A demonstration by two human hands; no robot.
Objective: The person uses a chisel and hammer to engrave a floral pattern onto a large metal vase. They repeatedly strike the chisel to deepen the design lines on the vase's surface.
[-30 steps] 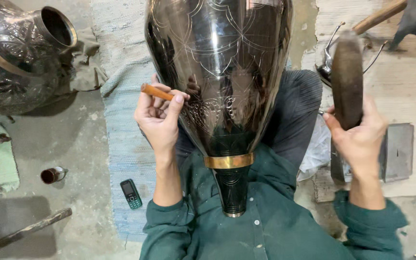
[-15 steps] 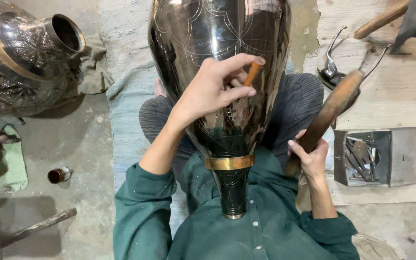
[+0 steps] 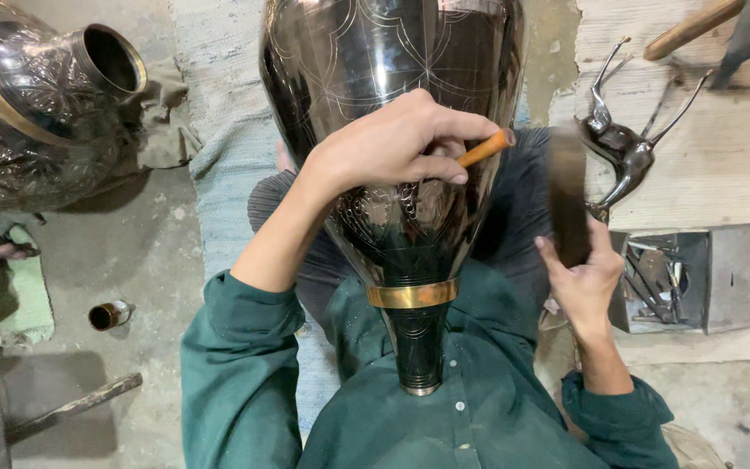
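A chisel [image 3: 485, 148] is clamped in the left hand [image 3: 392, 143] against the vase [image 3: 392, 113] — laid across the lap; a blurred mallet [image 3: 569, 195] is gripped by the right hand [image 3: 588, 278].

We see a second engraved dark vessel [image 3: 36, 113] lying on its side at upper left, a small metal cup [image 3: 108, 314] on the floor below it, and a grey tool tray [image 3: 692, 278] at right, curved metal tongs [image 3: 622, 148] above it.

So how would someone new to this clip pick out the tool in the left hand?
Start at the big dark engraved vase lying on the person's lap. The left hand rests on its belly, pinching a short orange-brown punch. Unlike the blurred dark hammer, it is thin and pale.
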